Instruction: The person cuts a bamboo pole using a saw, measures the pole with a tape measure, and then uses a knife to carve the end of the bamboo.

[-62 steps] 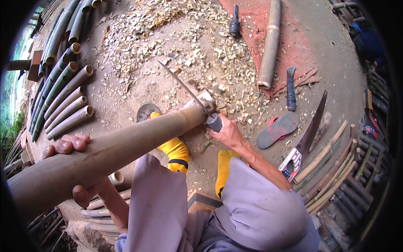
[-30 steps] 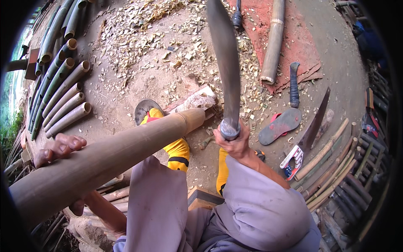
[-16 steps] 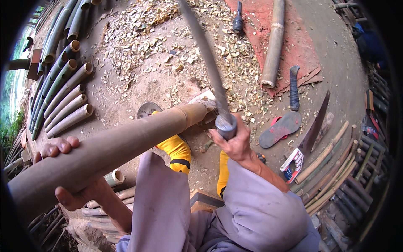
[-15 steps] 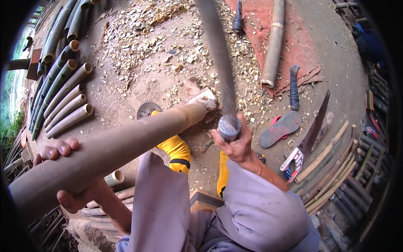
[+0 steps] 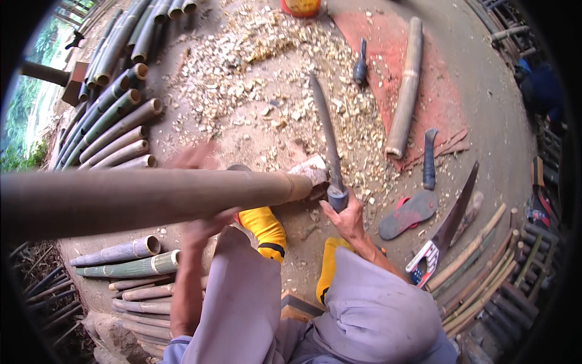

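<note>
A thick bamboo pole [image 5: 163, 197] lies across in front of me from the left, its right end meeting a pale chopping block [image 5: 312, 170]. My left hand [image 5: 206, 229] grips the pole from below. Its thumb side shows beneath, while blurred fingers show past the upper edge. My right hand [image 5: 348, 219] is closed round the dark handle of a machete [image 5: 327, 124]. The blade points away from me, just right of the pole's end and apart from it.
Cut bamboo lengths [image 5: 121, 118] lie at the left, with more [image 5: 139, 249] below the pole. Wood chips [image 5: 260, 60] cover the ground. At the right are a red mat [image 5: 436, 103] with a bamboo piece [image 5: 406, 91], another blade [image 5: 429, 158], a sandal [image 5: 409, 215] and a handsaw [image 5: 445, 227].
The pole has swung from slanting to nearly level. My left hand has moved right along it. The machete has come lower, its whole blade now visible.
</note>
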A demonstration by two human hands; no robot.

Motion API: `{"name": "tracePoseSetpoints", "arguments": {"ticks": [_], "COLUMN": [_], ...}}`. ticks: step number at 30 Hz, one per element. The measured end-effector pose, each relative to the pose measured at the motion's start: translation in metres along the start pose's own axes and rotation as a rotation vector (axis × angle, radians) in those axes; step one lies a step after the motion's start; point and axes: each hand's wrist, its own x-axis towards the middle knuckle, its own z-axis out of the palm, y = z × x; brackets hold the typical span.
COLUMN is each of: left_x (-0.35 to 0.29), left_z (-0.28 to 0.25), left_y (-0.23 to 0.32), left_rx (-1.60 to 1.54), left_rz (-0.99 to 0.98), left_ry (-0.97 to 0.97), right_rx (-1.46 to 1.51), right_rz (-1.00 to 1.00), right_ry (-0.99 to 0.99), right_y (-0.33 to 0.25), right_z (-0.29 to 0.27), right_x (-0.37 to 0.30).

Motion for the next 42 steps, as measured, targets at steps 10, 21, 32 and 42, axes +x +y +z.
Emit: {"name": "tracePoseSetpoints", "arguments": {"ticks": [10,21,32,42], "left_x": [0.027,0.042,-0.096,-0.146], "left_z": [-0.004,-0.084,-0.035,-0.060], "left_y": [0.009,0.015,0.053,0.099], "left_rx": [-1.391,-1.415,-2.070,-1.914], "left_rz": [-0.588,-1.044,-1.202,-1.299], "left_ry": [0.170,-0.437,-0.432,-0.261], "right_rx": [-0.295,-0.189,-0.299,-0.380], "right_rz": [-0.231,-0.348,-0.375,-0.497], "right_ry": [0.200,0.237,-0.292,-0.430], "right_y": [-0.075,-0.225,-0.229,-0.158], "right_z": [-0.127,-0.212,-0.118,-0.013], "right_x": [0.026,-0.004,-0.070,-0.121]}}
